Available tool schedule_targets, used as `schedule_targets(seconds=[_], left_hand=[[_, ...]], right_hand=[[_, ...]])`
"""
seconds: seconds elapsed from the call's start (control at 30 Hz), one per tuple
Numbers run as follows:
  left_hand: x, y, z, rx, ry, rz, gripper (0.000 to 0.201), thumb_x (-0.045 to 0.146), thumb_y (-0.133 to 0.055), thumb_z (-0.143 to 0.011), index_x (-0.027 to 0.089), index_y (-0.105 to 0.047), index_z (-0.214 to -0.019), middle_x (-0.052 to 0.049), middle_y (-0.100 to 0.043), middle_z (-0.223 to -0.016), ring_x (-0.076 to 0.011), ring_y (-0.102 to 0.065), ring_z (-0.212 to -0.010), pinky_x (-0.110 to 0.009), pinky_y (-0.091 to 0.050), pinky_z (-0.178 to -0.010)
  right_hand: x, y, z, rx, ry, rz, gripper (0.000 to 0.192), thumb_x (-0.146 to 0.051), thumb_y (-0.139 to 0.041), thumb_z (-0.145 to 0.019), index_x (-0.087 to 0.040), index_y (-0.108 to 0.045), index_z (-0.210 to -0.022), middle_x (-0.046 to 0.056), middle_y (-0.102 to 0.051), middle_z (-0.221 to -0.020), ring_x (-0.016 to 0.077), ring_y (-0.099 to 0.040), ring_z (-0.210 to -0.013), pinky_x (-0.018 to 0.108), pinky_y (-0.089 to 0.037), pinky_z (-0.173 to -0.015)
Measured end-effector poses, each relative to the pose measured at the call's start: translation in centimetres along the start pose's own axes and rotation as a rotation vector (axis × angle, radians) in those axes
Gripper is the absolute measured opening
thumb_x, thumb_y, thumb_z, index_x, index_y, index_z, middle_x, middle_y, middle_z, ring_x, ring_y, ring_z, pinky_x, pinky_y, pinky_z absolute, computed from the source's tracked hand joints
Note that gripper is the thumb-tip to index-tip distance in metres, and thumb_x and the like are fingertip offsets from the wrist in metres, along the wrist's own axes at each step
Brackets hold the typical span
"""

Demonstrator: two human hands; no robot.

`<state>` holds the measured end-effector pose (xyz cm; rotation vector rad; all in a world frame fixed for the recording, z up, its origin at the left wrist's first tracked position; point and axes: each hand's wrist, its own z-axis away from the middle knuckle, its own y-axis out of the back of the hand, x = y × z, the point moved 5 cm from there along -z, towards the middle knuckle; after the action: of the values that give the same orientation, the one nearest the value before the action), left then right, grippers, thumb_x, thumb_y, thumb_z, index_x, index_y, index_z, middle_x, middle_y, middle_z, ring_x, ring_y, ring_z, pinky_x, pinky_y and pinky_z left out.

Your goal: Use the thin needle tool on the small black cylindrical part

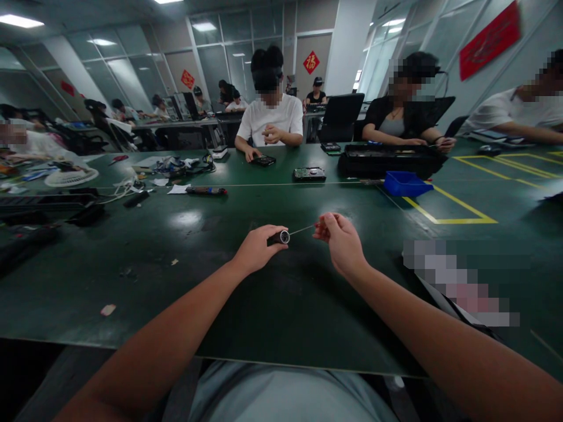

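Observation:
My left hand point(259, 247) is closed around a short dark cylinder point(284, 237), held between thumb and fingers. Its round end, rimmed by a pale ring, faces me. From beside that end a thin, light-coloured rod or wire point(302, 230) runs up and right to my right hand point(341, 240). There the thumb and fingers pinch its far end. Whether the rod is fixed to the cylinder or only touches it, I cannot tell. Both hands are above the green table point(272, 310), in front of my body.
Across the table a person in white handles a dark device point(264, 160); a hard drive point(309, 174) lies nearby. A blue bin point(405, 183) stands beside a long black case point(389, 161). An electric screwdriver point(206, 190) and cables point(185, 166) lie left. A blurred-out object point(461, 287) is right.

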<state>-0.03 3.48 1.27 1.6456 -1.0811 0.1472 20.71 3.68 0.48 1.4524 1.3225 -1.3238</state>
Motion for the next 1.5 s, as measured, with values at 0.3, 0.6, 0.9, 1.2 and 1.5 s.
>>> schedule_targets(seconds=[0.3,0.6,0.9,1.2,1.5], left_hand=[[0.2,0.3,0.0,0.024,0.014,-0.006,0.036,0.023,-0.075,-0.083,0.022,-0.069,-0.118,-0.005,-0.070,-0.119,-0.0229,-0.064,-0.111,-0.041,-0.049,-0.101],[0.2,0.6,-0.1,0.056,0.007,0.001,0.034,0.018,-0.077,-0.080,0.021,-0.071,-0.114,-0.006,-0.072,-0.116,-0.0226,-0.066,-0.108,-0.042,-0.049,-0.101],[0.3,0.6,-0.1,0.069,-0.004,0.000,0.034,0.017,-0.078,-0.079,0.020,-0.071,-0.112,-0.005,-0.072,-0.115,-0.0216,-0.066,-0.107,-0.040,-0.049,-0.100],[0.1,0.4,-0.1,0.066,-0.022,0.006,0.035,0.016,-0.078,-0.079,0.021,-0.071,-0.113,-0.005,-0.072,-0.114,-0.0212,-0.066,-0.107,-0.040,-0.049,-0.099],[-0.3,0.3,-0.1,0.052,0.018,-0.009,0.036,0.015,-0.079,-0.078,0.021,-0.072,-0.112,-0.005,-0.072,-0.114,-0.0218,-0.066,-0.106,-0.040,-0.049,-0.099]], right_hand=[[-1.8,-0.8,1.0,-0.081,0.192,0.208,0.026,-0.046,-0.052,-0.094,-0.021,-0.060,-0.091,0.003,-0.066,-0.077,0.0160,-0.062,-0.067,0.033,-0.052,-0.066],[-2.9,-1.6,2.1,-0.156,0.266,0.325,0.018,-0.039,-0.054,-0.094,-0.022,-0.058,-0.095,0.004,-0.069,-0.080,0.0186,-0.067,-0.073,0.036,-0.053,-0.070],[-2.9,-1.4,2.3,-0.127,0.283,0.392,0.017,-0.038,-0.049,-0.097,-0.023,-0.057,-0.095,0.004,-0.070,-0.083,0.0200,-0.069,-0.077,0.037,-0.053,-0.074],[-2.4,-1.7,2.2,-0.156,0.276,0.371,0.018,-0.039,-0.050,-0.096,-0.022,-0.058,-0.095,0.004,-0.070,-0.082,0.0192,-0.068,-0.075,0.035,-0.052,-0.072],[-3.4,-0.8,2.4,-0.066,0.364,0.393,0.018,-0.039,-0.050,-0.097,-0.023,-0.058,-0.097,0.004,-0.070,-0.084,0.0201,-0.069,-0.078,0.036,-0.052,-0.072]])
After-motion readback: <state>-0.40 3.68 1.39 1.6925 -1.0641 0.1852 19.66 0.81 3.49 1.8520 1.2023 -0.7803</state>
